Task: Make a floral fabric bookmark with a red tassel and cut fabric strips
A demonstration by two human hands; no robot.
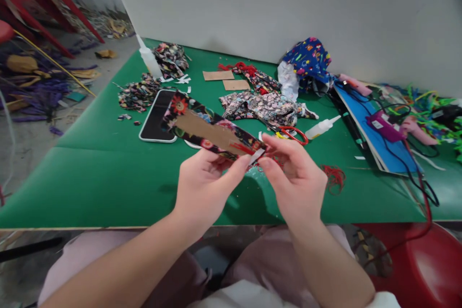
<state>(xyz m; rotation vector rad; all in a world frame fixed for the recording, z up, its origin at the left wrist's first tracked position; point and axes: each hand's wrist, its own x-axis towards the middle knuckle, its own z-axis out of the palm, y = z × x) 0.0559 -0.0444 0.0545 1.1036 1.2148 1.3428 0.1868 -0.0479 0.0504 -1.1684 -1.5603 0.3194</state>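
A long cardboard strip wrapped in black floral fabric [207, 130] is held up over the green table [101, 168]. My left hand [205, 183] grips its near end from below, thumb and fingers pinched on it. My right hand [294, 173] pinches a small white paper tab [257, 155] at the same end of the strip. A smartphone [156, 116] lies face up just beyond the strip.
Red-handled scissors [290, 134] and a small glue bottle [321, 128] lie right of the strip, floral fabric scraps [263, 105] behind them. A taller glue bottle [149, 60], cardboard pieces [218, 75], red thread [334, 176], a blue board with a glue gun [384, 125] and cables are around.
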